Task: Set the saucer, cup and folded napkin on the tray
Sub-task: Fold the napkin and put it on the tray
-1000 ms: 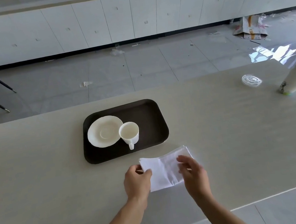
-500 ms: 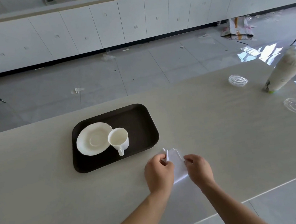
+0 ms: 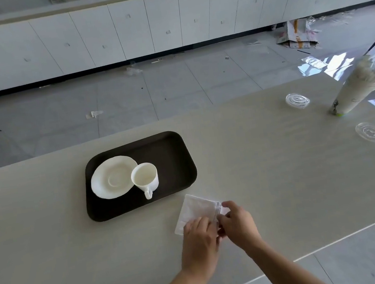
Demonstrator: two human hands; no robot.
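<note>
A dark brown tray lies on the pale table. On its left half sits a white saucer, and a white cup stands beside it, touching its right edge, handle toward me. A white napkin, folded small, lies flat on the table just in front of the tray's right corner. My left hand presses on the napkin's near part. My right hand pinches the napkin's right edge. Both hands hide the near corner of the napkin.
A stack of paper cups in a plastic sleeve lies at the far right. Several clear plastic lids are scattered around it. The table's near edge runs just right of my arms; cabinets stand beyond the floor.
The napkin went from a wide half-open sheet to a smaller folded square. My hands came closer together over it, and the view shifted so the tray sits further left.
</note>
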